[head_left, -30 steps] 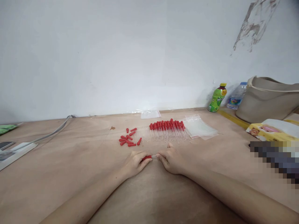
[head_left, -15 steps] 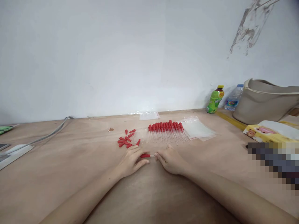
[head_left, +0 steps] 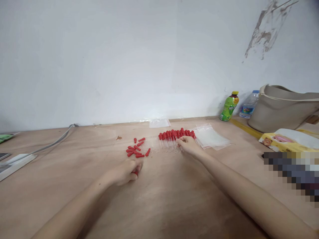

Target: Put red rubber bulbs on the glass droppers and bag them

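My left hand (head_left: 126, 171) is over the table in front of the loose bulbs, its fingers closed around a red rubber bulb (head_left: 135, 173) that shows only in part. My right hand (head_left: 188, 145) reaches over a row of glass droppers with red bulbs (head_left: 171, 134), thumb and fingertips pinched on a dropper among them, most of it hidden by the hand. Bare glass tubes (head_left: 152, 145) lie side by side left of that row. Several loose red rubber bulbs (head_left: 137, 152) are scattered left of the tubes.
Clear plastic bags (head_left: 211, 136) lie right of the droppers, another bag (head_left: 159, 123) by the wall. Further right stand a green bottle (head_left: 229, 106), a water bottle (head_left: 249, 104), a grey bucket (head_left: 281, 108) and a yellow tissue pack (head_left: 279, 140). A grey cable (head_left: 58, 138) crosses the left side.
My hands were together over a bulb and glass tube; now they are apart. The right has moved forward to the dropper row, the left back and leftward with a red bulb in its fingers.
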Available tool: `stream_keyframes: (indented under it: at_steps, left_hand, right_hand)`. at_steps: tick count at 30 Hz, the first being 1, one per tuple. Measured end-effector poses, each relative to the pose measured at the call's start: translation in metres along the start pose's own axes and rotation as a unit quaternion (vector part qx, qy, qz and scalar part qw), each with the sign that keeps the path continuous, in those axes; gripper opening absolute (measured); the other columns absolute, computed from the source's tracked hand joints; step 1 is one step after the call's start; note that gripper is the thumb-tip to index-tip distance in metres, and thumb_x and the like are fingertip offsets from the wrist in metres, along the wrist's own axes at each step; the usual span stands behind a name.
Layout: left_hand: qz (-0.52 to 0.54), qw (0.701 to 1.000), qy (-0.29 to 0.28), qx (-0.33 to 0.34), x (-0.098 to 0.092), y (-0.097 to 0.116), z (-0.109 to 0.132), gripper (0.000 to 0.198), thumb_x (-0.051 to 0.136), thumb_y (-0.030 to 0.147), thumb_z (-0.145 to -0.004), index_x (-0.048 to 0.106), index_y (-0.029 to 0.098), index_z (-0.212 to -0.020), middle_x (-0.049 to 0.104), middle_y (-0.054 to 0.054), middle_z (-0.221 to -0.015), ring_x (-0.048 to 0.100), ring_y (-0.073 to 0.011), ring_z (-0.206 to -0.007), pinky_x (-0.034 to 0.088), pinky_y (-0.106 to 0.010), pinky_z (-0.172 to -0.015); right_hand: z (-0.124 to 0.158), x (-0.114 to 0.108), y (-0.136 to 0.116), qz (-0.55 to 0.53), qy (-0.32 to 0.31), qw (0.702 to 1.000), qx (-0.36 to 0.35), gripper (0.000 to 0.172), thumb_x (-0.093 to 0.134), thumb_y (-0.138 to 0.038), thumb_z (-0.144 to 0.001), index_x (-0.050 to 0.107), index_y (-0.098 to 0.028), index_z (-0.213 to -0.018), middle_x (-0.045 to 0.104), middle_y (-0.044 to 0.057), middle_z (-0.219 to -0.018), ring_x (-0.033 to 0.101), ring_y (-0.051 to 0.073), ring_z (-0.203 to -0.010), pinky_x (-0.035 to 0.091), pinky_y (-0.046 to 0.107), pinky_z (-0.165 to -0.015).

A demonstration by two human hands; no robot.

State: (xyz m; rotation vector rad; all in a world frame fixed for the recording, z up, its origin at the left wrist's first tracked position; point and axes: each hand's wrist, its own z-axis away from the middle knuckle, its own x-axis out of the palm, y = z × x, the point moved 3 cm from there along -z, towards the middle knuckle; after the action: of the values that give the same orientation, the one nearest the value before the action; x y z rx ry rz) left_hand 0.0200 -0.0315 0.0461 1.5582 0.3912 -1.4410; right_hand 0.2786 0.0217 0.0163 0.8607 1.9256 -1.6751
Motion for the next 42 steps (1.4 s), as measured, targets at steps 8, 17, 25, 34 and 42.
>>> stream_keyframes:
  at_steps: [8,17,25,34,42]
  left_hand:
    - [0.076,0.973,0.194,0.099,0.018,0.002,-0.016,0.012,0.040,0.021,-0.082,0.048,0.019,-0.091,0.053,-0.004,-0.087,0.050,-0.0149,-0.073,0.042,-0.024,-0.060]
    - [0.306,0.930,0.196,0.062,0.049,-0.013,-0.034,0.023,0.043,0.034,-0.084,0.046,0.015,-0.096,0.048,0.001,-0.067,0.050,-0.0106,-0.059,0.047,-0.022,-0.050]
    - [0.306,0.923,0.224,0.068,0.047,-0.015,-0.034,0.028,0.052,0.030,-0.079,0.046,0.016,-0.103,0.051,-0.003,-0.082,0.053,-0.0124,-0.073,0.046,-0.024,-0.061]
    - [0.270,0.933,0.232,0.049,0.047,-0.021,-0.036,0.027,0.053,0.031,-0.078,0.051,0.013,-0.098,0.055,-0.005,-0.084,0.054,-0.0143,-0.076,0.045,-0.027,-0.066]
    - [0.238,0.942,0.230,0.048,0.047,-0.022,-0.036,0.023,0.053,0.034,-0.077,0.055,0.013,-0.086,0.057,-0.004,-0.078,0.054,-0.0126,-0.065,0.044,-0.023,-0.057]
  right_hand:
    - [-0.015,0.041,-0.038,0.131,0.089,0.987,0.003,0.029,0.040,-0.035,-0.078,0.060,-0.019,-0.065,0.064,0.006,-0.070,0.057,0.020,-0.073,0.027,0.036,-0.077]
    - [-0.028,0.058,-0.040,0.224,0.096,0.970,0.002,0.033,0.039,-0.033,-0.079,0.062,-0.014,-0.067,0.064,0.011,-0.070,0.057,0.023,-0.072,0.021,0.039,-0.077]
    - [-0.016,0.059,-0.048,0.224,0.083,0.969,-0.056,0.027,0.041,-0.035,-0.079,0.061,-0.018,-0.068,0.065,0.005,-0.073,0.055,0.018,-0.074,0.020,0.035,-0.077]
    - [-0.007,0.068,-0.050,0.215,0.068,0.972,-0.072,0.021,0.044,-0.027,-0.077,0.060,-0.018,-0.067,0.065,0.006,-0.071,0.055,0.017,-0.072,0.021,0.035,-0.076]
    - [0.031,0.052,-0.038,0.174,0.037,0.978,-0.111,0.020,0.049,-0.031,-0.075,0.058,-0.020,-0.061,0.061,-0.001,-0.062,0.052,0.013,-0.064,0.023,0.034,-0.078]
